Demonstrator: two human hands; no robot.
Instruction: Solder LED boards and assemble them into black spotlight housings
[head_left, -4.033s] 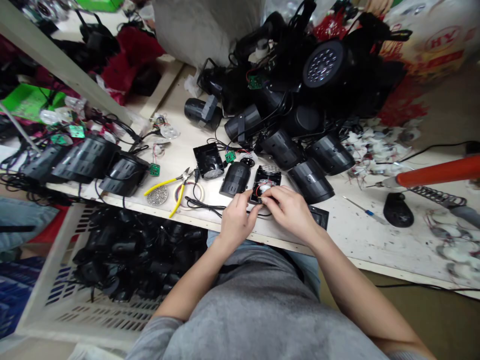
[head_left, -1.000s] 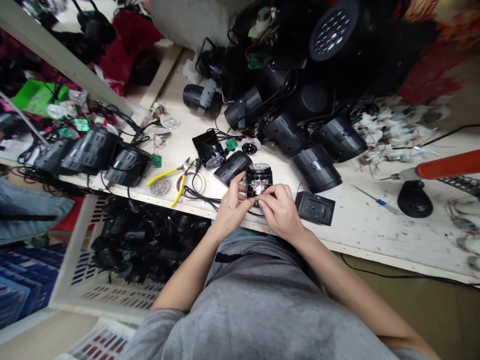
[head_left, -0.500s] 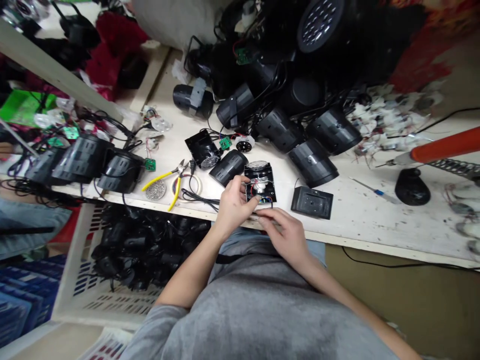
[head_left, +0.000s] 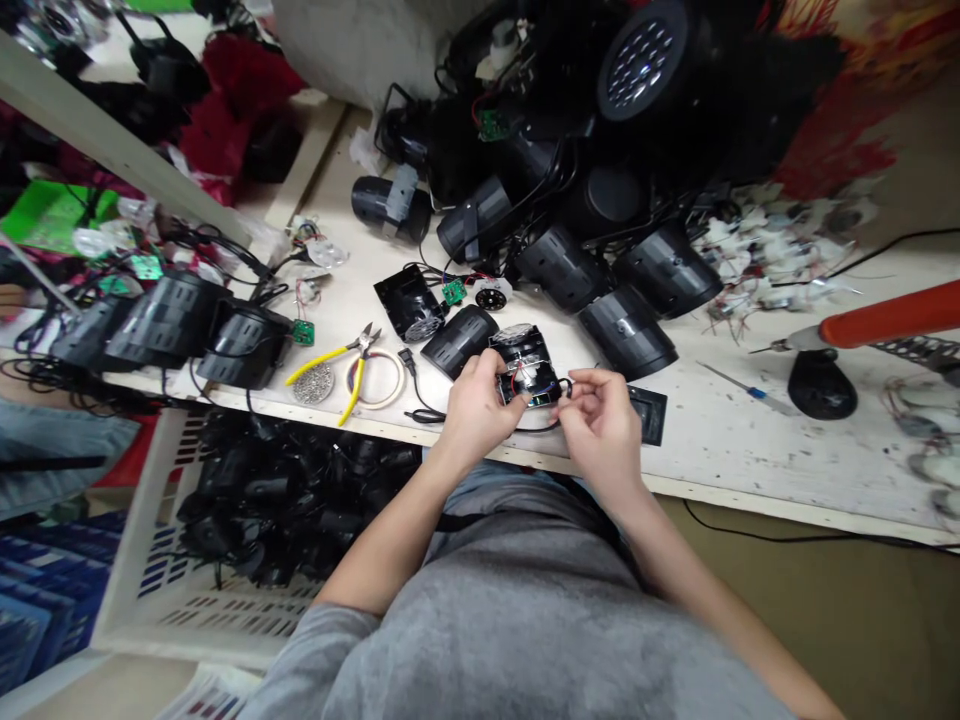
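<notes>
My left hand (head_left: 476, 405) grips an open black lamp housing (head_left: 525, 368) with red wires and a small green board inside, held just above the bench's front edge. My right hand (head_left: 604, 420) is beside it on the right, fingers pinched on a thin black cable (head_left: 559, 385) that leads from the housing. A black square back cover (head_left: 651, 415) lies partly hidden behind my right hand. A second black lamp body (head_left: 459, 340) lies just left of the housing.
Yellow-handled cutters (head_left: 341, 362), a tape ring (head_left: 379, 378) and a round metal disc (head_left: 313, 382) lie to the left. A heap of black spotlights (head_left: 600, 200) fills the back. An orange-handled soldering iron (head_left: 877, 320) rests at right. A white crate (head_left: 142, 590) of lamps stands below left.
My right hand rose from the bench edge up to the housing's right side and pinched the cable. The left hand lifted and turned the housing a little. The view shifted slightly.
</notes>
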